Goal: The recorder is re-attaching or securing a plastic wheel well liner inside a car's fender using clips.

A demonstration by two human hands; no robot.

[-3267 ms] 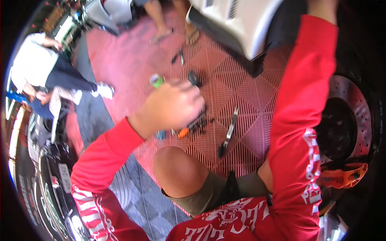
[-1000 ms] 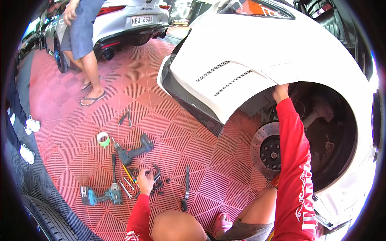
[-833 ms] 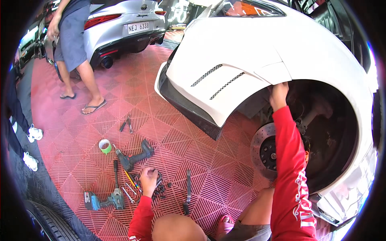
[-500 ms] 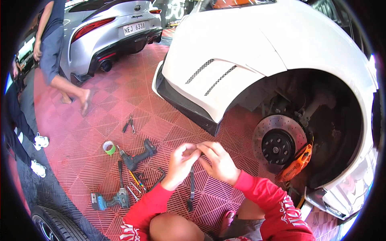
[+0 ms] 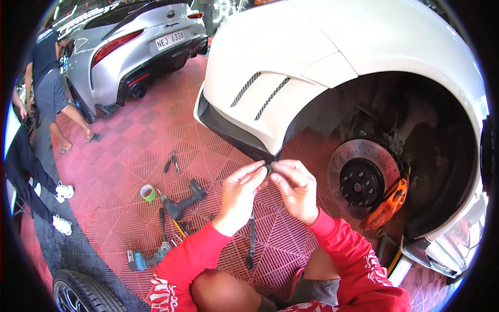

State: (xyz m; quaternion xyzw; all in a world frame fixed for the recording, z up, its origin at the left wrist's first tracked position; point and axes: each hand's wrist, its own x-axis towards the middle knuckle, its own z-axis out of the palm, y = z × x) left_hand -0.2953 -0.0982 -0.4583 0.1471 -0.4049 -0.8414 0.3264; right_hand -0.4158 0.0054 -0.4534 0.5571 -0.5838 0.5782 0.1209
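Wheel arch (image 5: 436, 151), toward three o'clock, has lost the right hand (image 5: 299, 191), which now meets the left hand (image 5: 239, 192) — both pinching a small piece (image 5: 268, 169), dark and partly finger-covered, near centre.

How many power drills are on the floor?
2: a dark one beside the green tape roll, and a teal one near the left sleeve. Others may be hidden.
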